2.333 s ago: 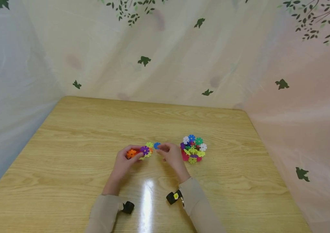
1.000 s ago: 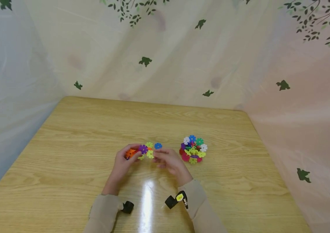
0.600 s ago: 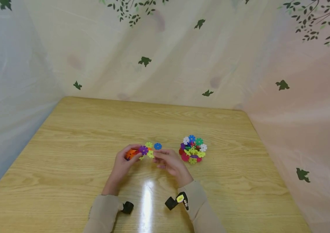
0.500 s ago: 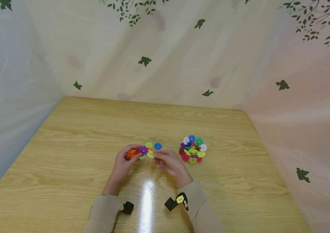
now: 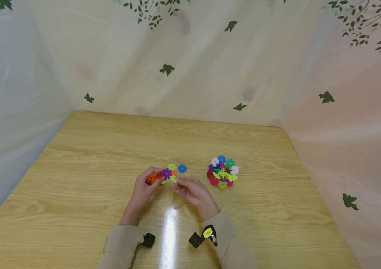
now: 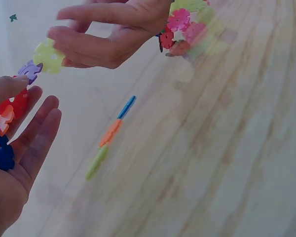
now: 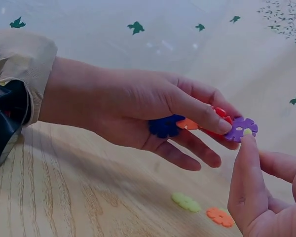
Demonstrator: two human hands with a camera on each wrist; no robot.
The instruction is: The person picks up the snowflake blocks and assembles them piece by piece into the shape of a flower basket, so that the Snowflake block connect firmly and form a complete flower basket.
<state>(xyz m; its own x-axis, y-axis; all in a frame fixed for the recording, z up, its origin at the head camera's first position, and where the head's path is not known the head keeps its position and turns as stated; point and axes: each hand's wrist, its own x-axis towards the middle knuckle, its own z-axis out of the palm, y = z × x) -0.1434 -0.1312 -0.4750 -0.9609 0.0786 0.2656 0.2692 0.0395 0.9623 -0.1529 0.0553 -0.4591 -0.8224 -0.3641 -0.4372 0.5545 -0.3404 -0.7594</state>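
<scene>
Lower centre, the left hand [image 5: 144, 187] pinches a chain of flower discs [image 7: 220, 127]; just right of its purple end disc [image 5: 166, 173], the right hand [image 5: 198, 193] pinches a yellow disc [image 6: 48, 56], edges seemingly touching.

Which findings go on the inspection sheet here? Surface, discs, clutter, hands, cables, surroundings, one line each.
Surface: wood-grain table, with a streak of glare.
Job's things: chain of blue, orange, red and purple discs; pinched yellow-green disc; on the table, blue disc, orange disc and second yellow-green disc; multicoloured disc cluster to the right.
Clutter: nothing seen.
Hands: left hand holds the chain; right hand pinches its disc at the chain's purple end; joined or not, cannot tell.
Cables: nothing seen.
Surroundings: pale sheeting with green prints.
</scene>
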